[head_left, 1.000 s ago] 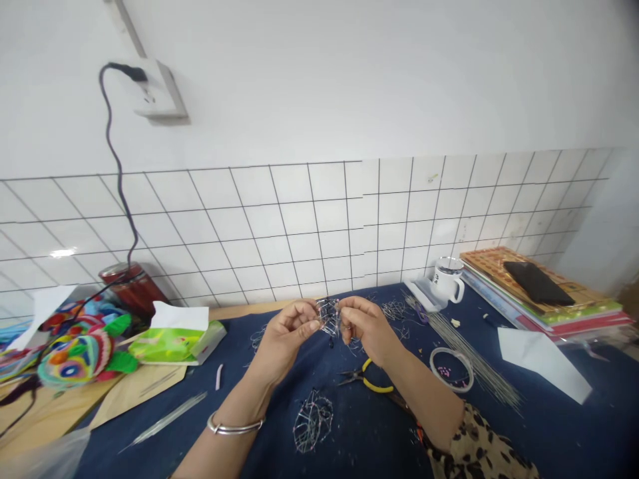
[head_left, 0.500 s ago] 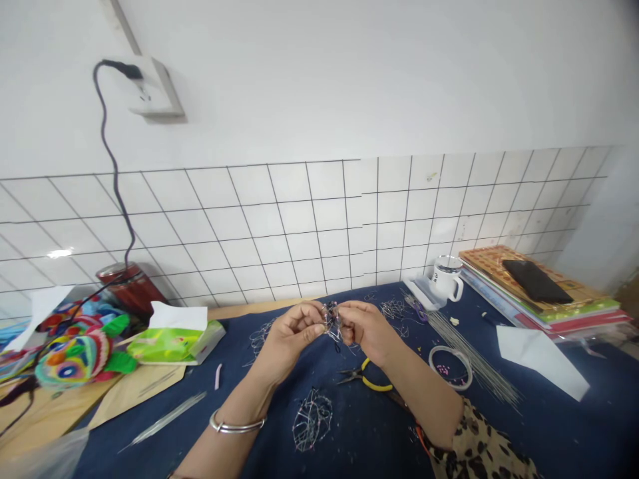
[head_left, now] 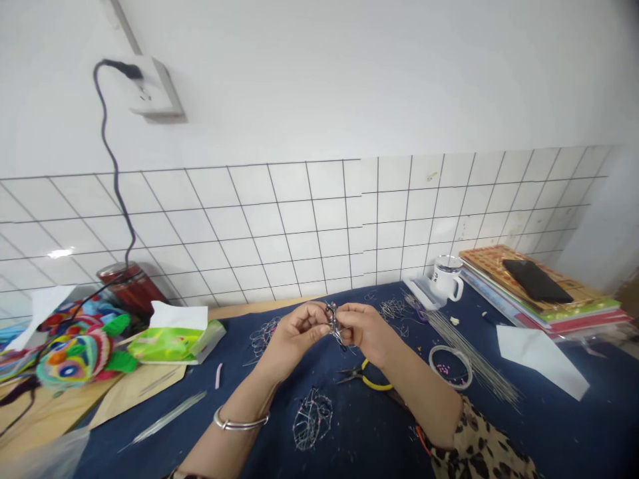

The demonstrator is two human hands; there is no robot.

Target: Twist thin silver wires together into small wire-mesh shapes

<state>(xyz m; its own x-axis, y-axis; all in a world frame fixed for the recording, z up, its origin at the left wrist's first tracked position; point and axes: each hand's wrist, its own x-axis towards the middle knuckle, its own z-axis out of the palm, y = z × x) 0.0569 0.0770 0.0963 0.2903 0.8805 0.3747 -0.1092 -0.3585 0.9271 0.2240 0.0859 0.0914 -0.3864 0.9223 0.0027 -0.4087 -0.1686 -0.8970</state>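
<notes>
Above a dark blue cloth, my left hand and my right hand pinch a small beaded wire piece between their fingertips. Both hands are closed on it, thumbs and forefingers meeting at the middle. A silver bangle sits on my left wrist. A finished wire mesh shape lies flat on the cloth below my hands. Yellow-handled pliers rest just under my right wrist.
A round dish of pink beads and a bundle of straight wires lie to the right. A white mug, stacked books with a black phone, white paper, a green tissue pack, colourful craft pieces and a red jar surround the cloth.
The wire piece has been turned edge-on between the fingertips and looks narrower. My hands dropped slightly and my left wrist shifted a little to the right.
</notes>
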